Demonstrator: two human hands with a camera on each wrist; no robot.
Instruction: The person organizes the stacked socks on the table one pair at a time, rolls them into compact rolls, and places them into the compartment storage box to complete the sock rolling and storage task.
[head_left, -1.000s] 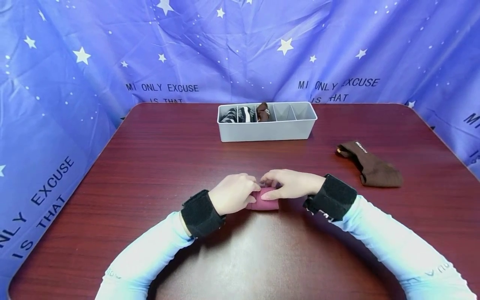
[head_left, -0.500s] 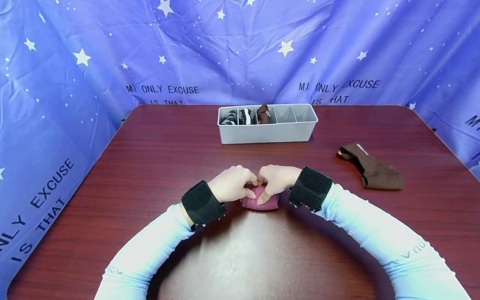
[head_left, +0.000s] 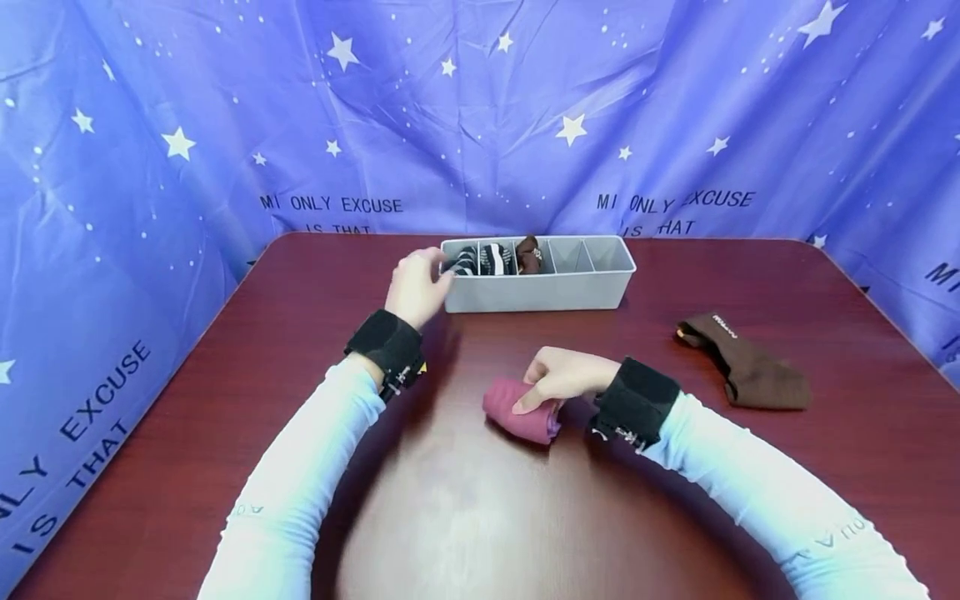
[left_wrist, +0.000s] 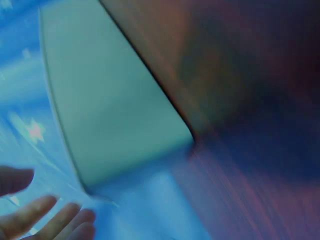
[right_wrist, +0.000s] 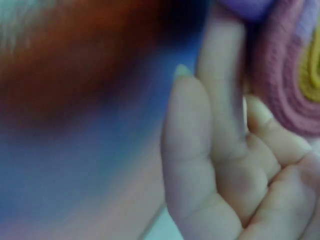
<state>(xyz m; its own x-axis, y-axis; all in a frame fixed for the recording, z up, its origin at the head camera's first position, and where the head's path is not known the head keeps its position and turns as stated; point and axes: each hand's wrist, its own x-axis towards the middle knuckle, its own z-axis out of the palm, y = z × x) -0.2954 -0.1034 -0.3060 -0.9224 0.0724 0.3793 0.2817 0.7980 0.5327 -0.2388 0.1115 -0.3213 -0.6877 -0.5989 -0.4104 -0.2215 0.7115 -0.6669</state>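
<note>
A rolled pink sock (head_left: 517, 412) is held in my right hand (head_left: 572, 373), its thumb over the top and its fingers behind. The right wrist view shows the end of the roll (right_wrist: 285, 95) in layers of pink and yellow. My left hand (head_left: 416, 287) is at the left end of a grey divided box (head_left: 536, 293), fingers spread around that corner. In the left wrist view, which is blurred, the fingers (left_wrist: 65, 217) stand apart from the box wall (left_wrist: 110, 110).
The box has rolled striped socks (head_left: 496, 259) and a brown bundle (head_left: 528, 255) in its left compartments. A brown sock (head_left: 757, 367) lies flat on the right of the dark red table (head_left: 247, 383). A blue starry curtain (head_left: 480, 108) hangs behind.
My left hand has let go of the pink sock and moved forward and left to the box. The right hand keeps hold of the roll, which has turned slightly.
</note>
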